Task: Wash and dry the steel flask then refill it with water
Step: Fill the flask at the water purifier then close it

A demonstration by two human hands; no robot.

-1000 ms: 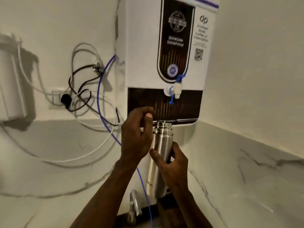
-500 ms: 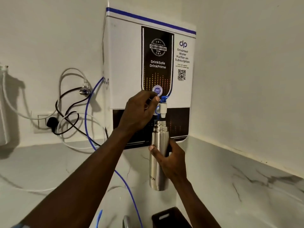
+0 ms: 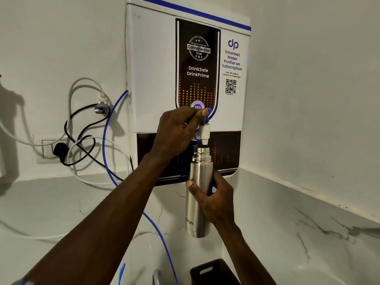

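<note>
The steel flask [image 3: 196,194] stands upright in the air, cap off, its open mouth right under the white spout of the tap [image 3: 204,132] on the wall-mounted water purifier [image 3: 156,68]. My right hand [image 3: 216,200] grips the flask around its middle. My left hand [image 3: 176,132] reaches up to the tap, thumb and fingers pinching its blue lever [image 3: 207,113]. Whether water is flowing cannot be seen.
Black and white cables and a blue tube [image 3: 109,124] hang left of the purifier near a wall socket [image 3: 51,150]. A marble counter [image 3: 287,223] runs along the corner. A dark container [image 3: 213,272] and a metal faucet tip [image 3: 157,276] sit at the bottom edge.
My left hand rose from beside the flask's neck to the blue tap lever. My right hand lifted the flask until its mouth came under the spout.
</note>
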